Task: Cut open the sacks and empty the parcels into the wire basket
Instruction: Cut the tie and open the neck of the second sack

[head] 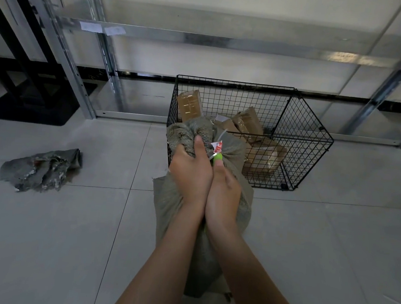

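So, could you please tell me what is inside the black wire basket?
Several brown taped cardboard parcels lie inside the black wire basket; the grey woven sack hides its near-left corner.

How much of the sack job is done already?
Done: one empty sack lies crumpled on the floor, and brown parcels already sit in the wire basket. In hand: the left hand grips the neck of a full sack while the right hand holds a green cutter at its tie. Left: opening this sack and tipping its parcels in.
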